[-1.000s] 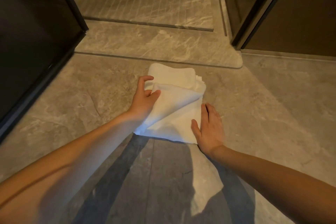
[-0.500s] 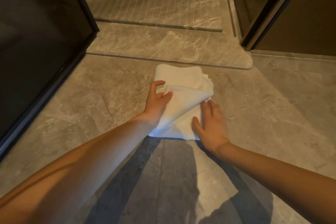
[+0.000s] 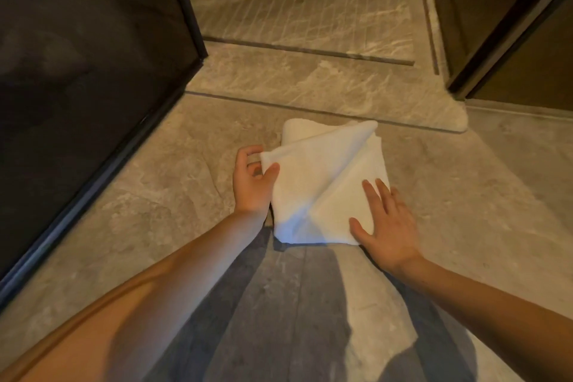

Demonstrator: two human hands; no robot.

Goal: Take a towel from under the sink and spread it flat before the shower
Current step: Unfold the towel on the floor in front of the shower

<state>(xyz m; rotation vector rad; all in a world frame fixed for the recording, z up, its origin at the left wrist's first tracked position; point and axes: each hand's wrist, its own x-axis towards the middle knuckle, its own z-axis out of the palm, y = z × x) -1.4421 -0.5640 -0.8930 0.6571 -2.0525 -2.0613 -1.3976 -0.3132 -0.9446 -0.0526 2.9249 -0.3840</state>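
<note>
A white towel (image 3: 325, 183), still folded in layers, lies on the grey stone floor just before the shower's raised threshold (image 3: 310, 87). My left hand (image 3: 252, 183) pinches the top layer's left corner between thumb and fingers and holds it lifted, so that layer slants up from the pile. My right hand (image 3: 386, 220) lies flat with straight fingers on the towel's near right part and presses it to the floor.
A dark glass shower panel (image 3: 93, 71) with a black frame stands at the left. A dark door and its frame (image 3: 511, 25) stand at the back right. The ribbed shower floor (image 3: 304, 0) lies beyond the threshold. Bare floor (image 3: 480, 195) surrounds the towel.
My left hand has drawn the towel's top layer further left and up, opening the fold wider. My right hand has slid further onto the towel.
</note>
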